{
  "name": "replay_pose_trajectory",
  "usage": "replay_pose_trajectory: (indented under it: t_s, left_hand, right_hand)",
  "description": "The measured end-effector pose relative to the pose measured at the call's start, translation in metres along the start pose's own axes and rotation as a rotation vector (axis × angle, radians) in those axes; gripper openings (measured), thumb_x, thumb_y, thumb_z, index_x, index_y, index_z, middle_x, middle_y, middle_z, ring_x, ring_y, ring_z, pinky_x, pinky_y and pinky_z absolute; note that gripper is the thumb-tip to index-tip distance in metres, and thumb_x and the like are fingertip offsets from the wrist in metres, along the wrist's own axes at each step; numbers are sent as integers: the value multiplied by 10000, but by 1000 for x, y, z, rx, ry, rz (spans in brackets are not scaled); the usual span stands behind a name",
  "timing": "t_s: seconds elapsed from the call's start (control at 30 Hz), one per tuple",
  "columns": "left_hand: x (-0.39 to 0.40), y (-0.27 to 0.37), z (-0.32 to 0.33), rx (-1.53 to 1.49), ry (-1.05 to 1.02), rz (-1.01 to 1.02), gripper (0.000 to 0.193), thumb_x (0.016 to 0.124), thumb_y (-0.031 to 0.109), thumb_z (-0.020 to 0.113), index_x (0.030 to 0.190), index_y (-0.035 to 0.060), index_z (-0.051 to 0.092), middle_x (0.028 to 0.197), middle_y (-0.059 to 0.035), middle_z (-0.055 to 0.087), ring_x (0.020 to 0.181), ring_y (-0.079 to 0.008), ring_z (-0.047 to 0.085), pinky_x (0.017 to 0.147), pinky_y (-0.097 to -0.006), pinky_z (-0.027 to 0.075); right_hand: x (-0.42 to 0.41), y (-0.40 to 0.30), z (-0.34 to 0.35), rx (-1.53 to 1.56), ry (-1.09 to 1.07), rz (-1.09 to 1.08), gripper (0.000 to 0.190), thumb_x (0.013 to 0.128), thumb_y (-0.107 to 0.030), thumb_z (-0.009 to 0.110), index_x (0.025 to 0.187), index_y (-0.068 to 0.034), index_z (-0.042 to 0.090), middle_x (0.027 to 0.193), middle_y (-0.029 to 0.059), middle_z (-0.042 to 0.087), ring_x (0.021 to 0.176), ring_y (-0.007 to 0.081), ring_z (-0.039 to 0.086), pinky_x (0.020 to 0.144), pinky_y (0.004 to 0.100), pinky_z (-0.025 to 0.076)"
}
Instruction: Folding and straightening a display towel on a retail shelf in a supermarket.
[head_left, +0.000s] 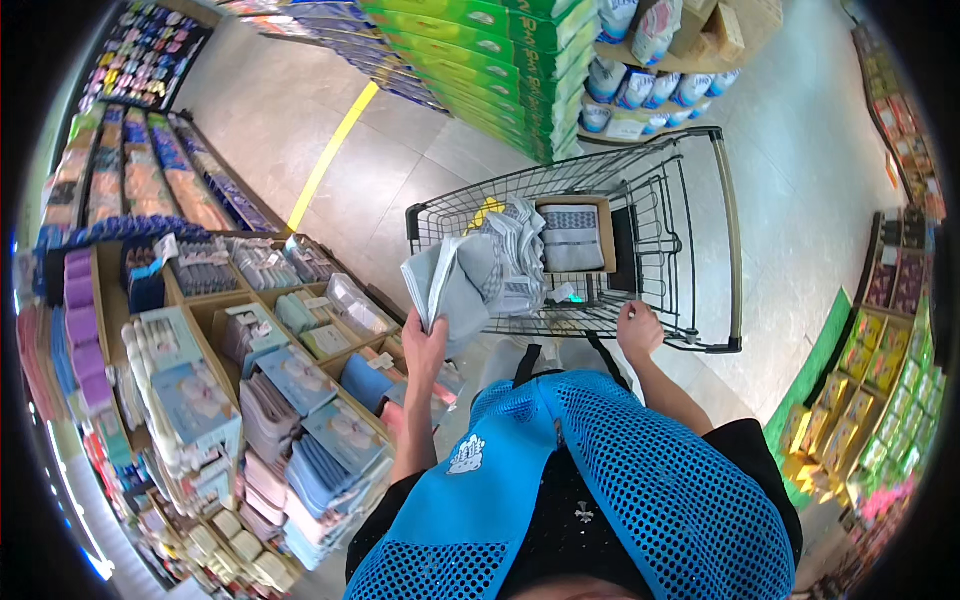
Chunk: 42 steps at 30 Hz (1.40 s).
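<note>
My left hand (425, 336) grips a folded grey towel (441, 281) over the near left corner of a wire shopping cart (517, 187). Beside that towel, a heap of grey patterned towels (517, 259) lies in the cart. An open cardboard box (609, 240) in the cart holds a folded grey and white towel (572, 238). My right hand (640, 324) is loosely curled at the cart's near side, right of the box; whether anything small is in its fingers cannot be told. A yellow item (487, 212) shows behind the towel heap.
On the left stands a compartmented shelf (217, 304) of folded towels and boxed goods. Beyond the cart rises a stack of green packages (480, 60), with a round display of white and blue packs (637, 90) beside it. A yellow line (334, 154) crosses the tiled floor. More shelves line the right.
</note>
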<state>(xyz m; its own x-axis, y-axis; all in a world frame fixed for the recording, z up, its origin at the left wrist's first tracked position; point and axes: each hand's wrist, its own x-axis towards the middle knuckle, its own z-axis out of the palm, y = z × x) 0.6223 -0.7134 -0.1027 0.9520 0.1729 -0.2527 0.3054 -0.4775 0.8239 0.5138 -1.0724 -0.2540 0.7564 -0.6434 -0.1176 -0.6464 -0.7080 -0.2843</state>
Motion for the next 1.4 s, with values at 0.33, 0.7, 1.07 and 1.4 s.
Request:
replay_pose_trajectory:
  t_s: [0.33, 0.7, 1.07, 1.4]
  left_hand:
    - [-165, 4, -29, -264, 183, -187, 251, 884, 148, 615, 1071, -18, 629, 807, 10, 593, 732, -64, 505, 650, -251, 421]
    - [-306, -34, -42, -394, 421, -239, 410, 873, 145, 620, 1248, -20, 606, 1009, -75, 682, 916, -136, 612, 841, -298, 495]
    - [-421, -64, -69, -336, 545, -300, 377, 856, 186, 640, 1187, 6, 629, 995, -173, 701, 916, -250, 671, 832, -373, 517]
    - [-503, -124, -113, -300, 560, -274, 398, 839, 198, 631, 1177, -13, 631, 980, -171, 701, 892, -233, 664, 814, -361, 517]
  right_hand:
    - [8, -1, -10, 24, -182, -115, 226, 906, -335, 576, 956, -172, 723, 908, 100, 738, 843, 345, 706, 679, 484, 541]
    - [15, 12, -6, -88, -253, -217, 369, 941, -454, 521, 1023, -161, 730, 979, 143, 741, 911, 395, 705, 741, 520, 545]
    - [-136, -114, -7, 697, -722, -763, 431, 986, -321, 627, 1253, 17, 619, 1170, 159, 678, 1094, 251, 634, 994, 347, 455]
    - [-346, -160, -28, 394, -1494, -1043, 674, 1063, -561, 328, 1157, 18, 659, 1057, 80, 672, 1024, 168, 589, 925, 273, 436]
